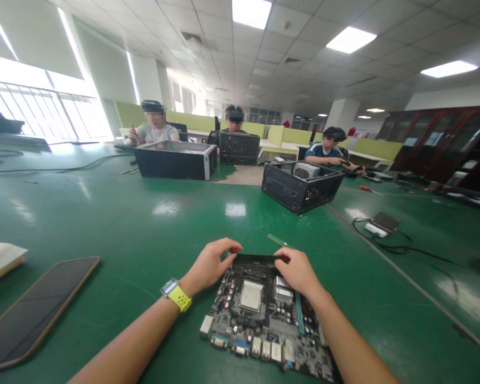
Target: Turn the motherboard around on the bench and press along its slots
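A dark motherboard (264, 320) lies flat on the green tabletop, its port side toward me and a silver processor (252, 295) bare in its socket. At its far edge, a RAM stick (258, 258) stands upright along the memory slots. My left hand (216, 261) pinches the stick's left end between thumb and fingers. The other end is pinched by my right hand (298, 269). Whether the stick is seated in a slot I cannot tell. Just beyond my right hand lies another green RAM stick (277, 240) on the table.
Open black computer cases (176, 160) (300, 184) stand farther back. A large phone (40, 309) lies at left. Black cables and an adapter (384, 224) are at right, with an orange screwdriver (367, 189) behind. Several people sit across the table.
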The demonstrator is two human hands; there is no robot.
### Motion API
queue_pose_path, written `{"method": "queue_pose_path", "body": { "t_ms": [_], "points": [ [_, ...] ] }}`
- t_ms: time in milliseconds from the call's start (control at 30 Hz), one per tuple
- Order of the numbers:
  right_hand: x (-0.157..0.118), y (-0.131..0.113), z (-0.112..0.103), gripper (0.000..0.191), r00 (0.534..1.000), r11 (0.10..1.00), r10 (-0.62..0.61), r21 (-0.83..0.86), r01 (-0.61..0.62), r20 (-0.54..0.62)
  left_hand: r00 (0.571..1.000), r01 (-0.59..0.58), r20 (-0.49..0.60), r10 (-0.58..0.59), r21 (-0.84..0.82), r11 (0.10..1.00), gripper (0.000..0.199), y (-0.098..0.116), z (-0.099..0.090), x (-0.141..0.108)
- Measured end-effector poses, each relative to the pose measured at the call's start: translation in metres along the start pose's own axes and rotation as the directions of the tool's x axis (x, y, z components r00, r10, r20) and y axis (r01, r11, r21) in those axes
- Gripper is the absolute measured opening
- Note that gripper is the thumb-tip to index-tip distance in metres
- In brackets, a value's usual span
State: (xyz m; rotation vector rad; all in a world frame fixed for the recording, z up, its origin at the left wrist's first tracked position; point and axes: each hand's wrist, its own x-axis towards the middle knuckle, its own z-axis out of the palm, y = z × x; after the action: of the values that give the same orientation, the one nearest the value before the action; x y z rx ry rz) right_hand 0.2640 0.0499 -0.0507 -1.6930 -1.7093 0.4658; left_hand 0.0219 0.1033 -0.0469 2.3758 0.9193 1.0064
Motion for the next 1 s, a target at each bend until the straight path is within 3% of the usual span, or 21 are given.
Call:
{"method": "queue_pose_path", "body": {
  "t_ms": [233,400,567,1000],
  "points": [
    [0.000,0.000,0.003,0.021,1.000,1.000,-0.009,0.010,0.009,0.010,0.990,0.085,0.110,-0.091,0.050,0.995,0.024,-0.006,-0.001,-0.002],
    [0.001,0.003,0.007,0.020,0.998,0.996,-0.062,0.068,0.061,0.011,0.987,0.039,0.153,-0.055,0.103,0.994,0.018,0.001,-0.007,-0.001],
    [0.001,0.003,0.008,0.020,0.998,0.995,-0.059,0.084,0.058,0.008,0.989,-0.009,0.148,-0.003,0.077,0.997,0.015,0.007,-0.008,0.000],
    [0.000,0.000,0.006,0.024,0.993,0.992,-0.094,0.096,0.086,0.079,0.983,0.029,0.178,-0.046,0.099,0.995,0.026,0.005,-0.007,-0.001]
  ]
}}
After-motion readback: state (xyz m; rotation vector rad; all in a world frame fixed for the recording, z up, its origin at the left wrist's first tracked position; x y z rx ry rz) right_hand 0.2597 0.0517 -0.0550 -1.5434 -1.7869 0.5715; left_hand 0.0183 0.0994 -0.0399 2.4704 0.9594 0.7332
